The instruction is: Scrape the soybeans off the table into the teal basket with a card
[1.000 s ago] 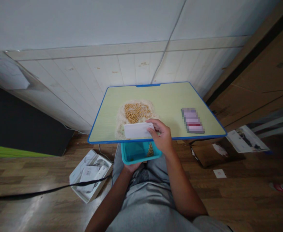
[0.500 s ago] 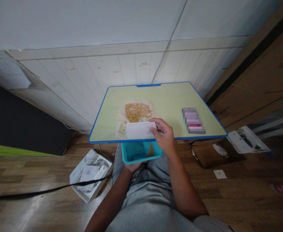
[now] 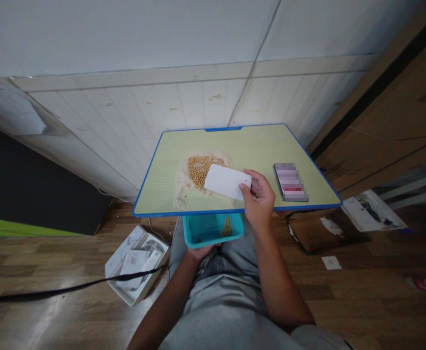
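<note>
My right hand (image 3: 259, 197) pinches a white card (image 3: 227, 182) and holds it tilted above the small green table with a blue rim (image 3: 154, 153). A heap of yellow beans (image 3: 199, 170) mixed with white rice (image 3: 181, 182) lies on the table just left of the card. Below the table's near edge, my left hand (image 3: 198, 252) grips a teal tray (image 3: 213, 228) from underneath. The tray has some beans in its right corner.
A blurred phone-like object (image 3: 290, 182) lies on the table's right side. On the wooden floor are an open white box (image 3: 136, 265) with a black cable (image 3: 70, 288) across it at left, and cardboard and papers (image 3: 371, 210) at right. A white panelled wall stands behind.
My right hand lifted the card off the table's near edge and swung it right and up, tilting it. The tray and left hand stayed put.
</note>
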`<state>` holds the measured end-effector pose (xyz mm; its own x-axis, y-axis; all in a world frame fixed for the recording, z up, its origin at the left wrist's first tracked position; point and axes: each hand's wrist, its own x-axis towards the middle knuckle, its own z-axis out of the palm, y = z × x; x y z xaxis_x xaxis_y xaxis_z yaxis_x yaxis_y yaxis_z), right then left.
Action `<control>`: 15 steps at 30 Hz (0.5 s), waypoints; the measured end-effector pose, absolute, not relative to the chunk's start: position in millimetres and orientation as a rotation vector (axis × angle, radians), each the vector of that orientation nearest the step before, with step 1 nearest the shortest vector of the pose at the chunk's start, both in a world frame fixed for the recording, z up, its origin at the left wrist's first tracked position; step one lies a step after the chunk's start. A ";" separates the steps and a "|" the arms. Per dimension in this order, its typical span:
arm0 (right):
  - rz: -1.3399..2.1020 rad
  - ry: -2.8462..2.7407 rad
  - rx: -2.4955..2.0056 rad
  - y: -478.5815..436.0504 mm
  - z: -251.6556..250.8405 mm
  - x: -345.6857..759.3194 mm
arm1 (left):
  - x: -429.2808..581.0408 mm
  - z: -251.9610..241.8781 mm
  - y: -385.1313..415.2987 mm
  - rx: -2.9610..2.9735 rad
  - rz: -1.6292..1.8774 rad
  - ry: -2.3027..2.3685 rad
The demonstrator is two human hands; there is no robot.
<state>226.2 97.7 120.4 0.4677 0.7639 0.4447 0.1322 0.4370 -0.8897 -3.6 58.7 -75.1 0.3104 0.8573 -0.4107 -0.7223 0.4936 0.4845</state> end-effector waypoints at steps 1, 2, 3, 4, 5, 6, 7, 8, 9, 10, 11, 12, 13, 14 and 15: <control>0.485 -1.021 -1.075 97.8 119.9 227.1 | -5.2 -79.9 58.8 0.229 1.046 0.686; 0.467 -1.012 -1.079 98.1 119.2 227.9 | -6.6 -84.2 58.8 0.231 1.039 0.694; 0.442 -1.005 -1.080 98.5 118.4 228.6 | -7.9 -88.0 58.7 0.234 1.035 0.706; 0.410 -1.001 -1.078 98.9 117.4 229.3 | -9.0 -91.0 58.7 0.238 1.033 0.714; 0.379 -0.999 -1.075 99.4 116.3 229.8 | -10.0 -93.2 58.6 0.242 1.035 0.718; 0.353 -0.999 -1.072 99.8 115.2 230.3 | -10.9 -94.5 58.4 0.244 1.039 0.714; 0.339 -1.000 -1.071 100.2 114.1 230.6 | -11.7 -95.1 58.3 0.243 1.044 0.707; 0.337 -1.003 -1.070 100.6 113.2 231.0 | -12.3 -95.1 58.0 0.240 1.049 0.701; 0.343 -1.005 -1.068 100.8 112.4 231.3 | -12.8 -94.6 57.8 0.235 1.051 0.698; 0.353 -1.007 -1.065 100.9 111.8 231.5 | -13.1 -93.8 57.5 0.232 1.051 0.698; 0.360 -1.009 -1.063 100.9 111.5 231.7 | -13.3 -92.8 57.3 0.230 1.048 0.698; 0.361 -1.010 -1.062 100.7 111.5 231.8 | -13.2 -91.5 57.1 0.229 1.046 0.699; 0.358 -1.010 -1.066 100.5 111.7 231.7 | -12.9 -90.1 57.0 0.229 1.045 0.698; 0.353 -1.011 -1.074 100.1 112.3 231.6 | -12.4 -88.5 57.1 0.228 1.048 0.695; 0.349 -1.013 -1.084 99.7 112.9 231.4 | -11.7 -86.8 57.1 0.227 1.051 0.691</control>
<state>231.4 99.7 112.9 0.5288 0.6793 0.5089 0.2223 0.4678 -0.8554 -11.7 57.1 -86.8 0.3114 0.8556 -0.4136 -0.7189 0.4967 0.4862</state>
